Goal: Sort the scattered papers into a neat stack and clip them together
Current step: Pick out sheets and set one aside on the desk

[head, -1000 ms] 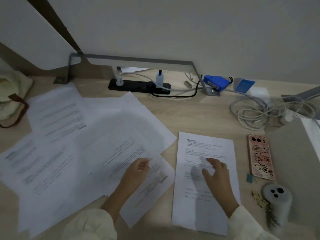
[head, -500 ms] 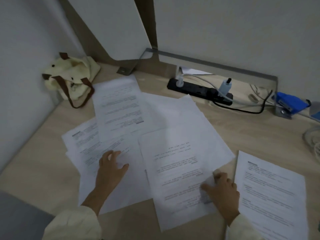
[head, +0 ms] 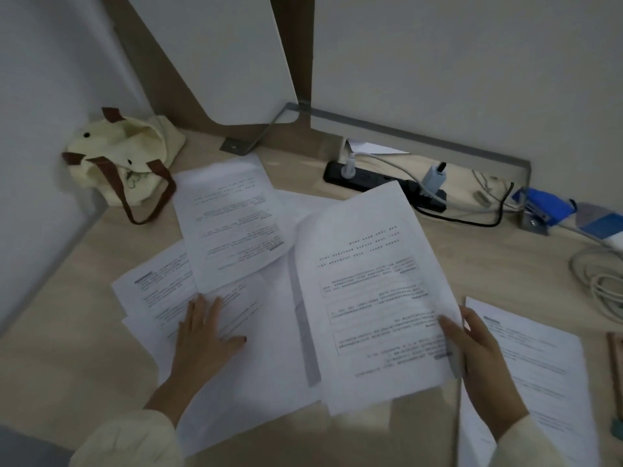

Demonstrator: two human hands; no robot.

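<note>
Several printed white sheets lie scattered and overlapping across the wooden desk (head: 84,318). My right hand (head: 478,362) grips the right edge of one printed sheet (head: 371,291), which is lifted off the desk with its text upside down to me. My left hand (head: 202,335) lies flat, fingers spread, on the overlapping sheets (head: 236,348) at the left. Another sheet (head: 229,224) lies farther back on the pile. A separate printed sheet (head: 536,365) rests on the desk at the right, partly under my right wrist. No clip is visible.
A cream tote bag with brown handles (head: 124,160) sits in the back left corner. A black power strip (head: 381,183) with plugs and cables runs along the back wall. A blue stapler (head: 542,207) and coiled white cables (head: 603,284) lie at the right.
My right hand has taken the edge of the middle sheet and raised it off the desk. My left hand still presses on the left sheets. The view has shifted slightly left.
</note>
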